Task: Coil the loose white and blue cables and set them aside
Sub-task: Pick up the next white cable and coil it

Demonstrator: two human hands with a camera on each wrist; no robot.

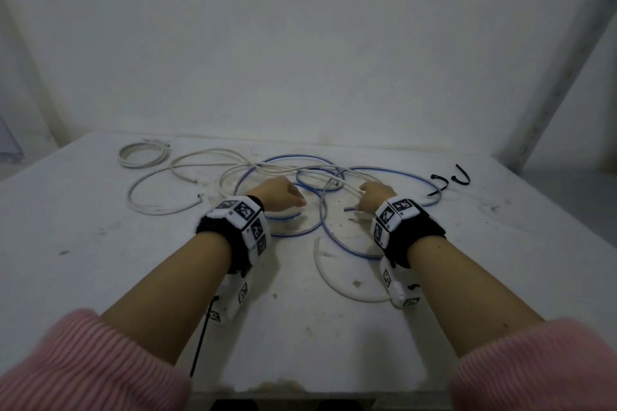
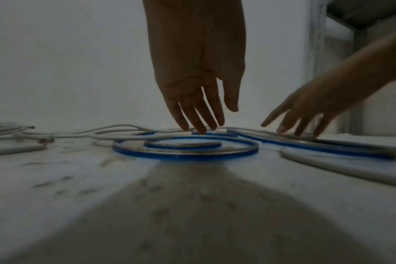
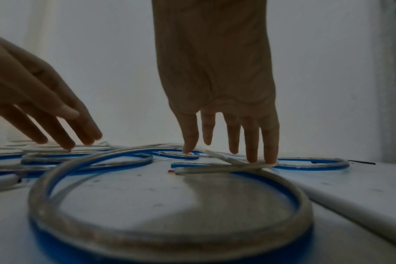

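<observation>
The worktop (image 1: 100, 243) carries a tangle of blue cable (image 1: 334, 240) and white cable (image 1: 207, 157) spread across its middle, with one white coil (image 1: 140, 153) lying apart at the far left (already wound). Both hands reach into the tangle: left hand (image 1: 278, 193) with straight fingers touching the loops, right hand (image 1: 375, 195) with straight fingertips (image 3: 270, 159) pressing a white strand.

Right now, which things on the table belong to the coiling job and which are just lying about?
Job:
- blue cable, loose loops
- white cable, loose, tangled with the blue
- left hand and right hand, fingers straight, touching the cables

Lying about:
- white coil, already wound, far left
- black ties, far right
</observation>
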